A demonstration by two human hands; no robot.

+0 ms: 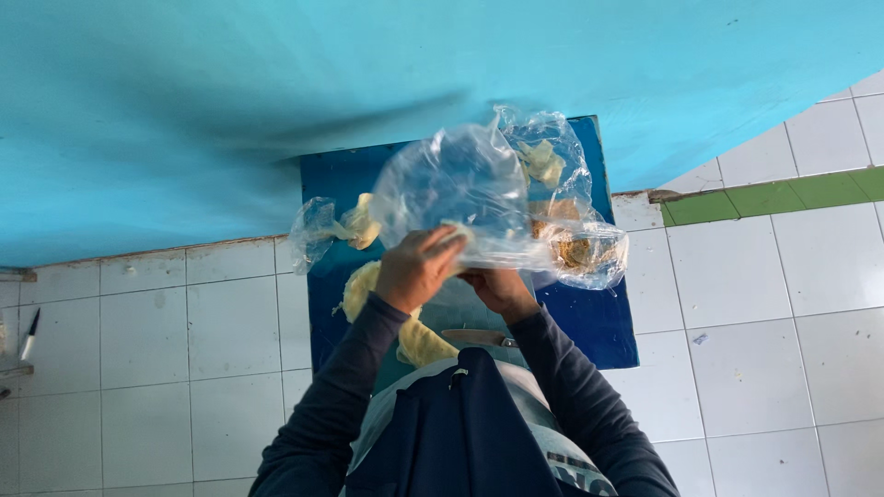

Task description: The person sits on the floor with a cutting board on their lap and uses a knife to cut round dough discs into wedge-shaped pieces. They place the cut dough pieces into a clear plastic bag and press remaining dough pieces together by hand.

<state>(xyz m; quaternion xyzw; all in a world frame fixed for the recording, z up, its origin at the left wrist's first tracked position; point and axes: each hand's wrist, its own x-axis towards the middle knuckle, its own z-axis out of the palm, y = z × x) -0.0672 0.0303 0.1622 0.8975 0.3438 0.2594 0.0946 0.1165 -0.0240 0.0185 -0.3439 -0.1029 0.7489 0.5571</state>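
Two hands hold up a clear plastic bag over a blue desk.

At the far left edge of the frame a small black-handled knife [29, 334] lies on the white tiled floor [147, 368]. Left of centre, a small crumpled clear plastic bag [318, 230] with a pale yellow piece inside rests on the dark blue rectangular desk [589, 322], with pale yellow dough pieces [361, 285] just below it. In the middle, the left hand [419, 269] is clenched around the large transparent plastic bag [460, 184]; the right hand [497, 287] grips the same bag from beneath. To the right, the bag's end holds brownish crumbly food [571, 248]. Turquoise wall [184, 110] fills the upper frame.
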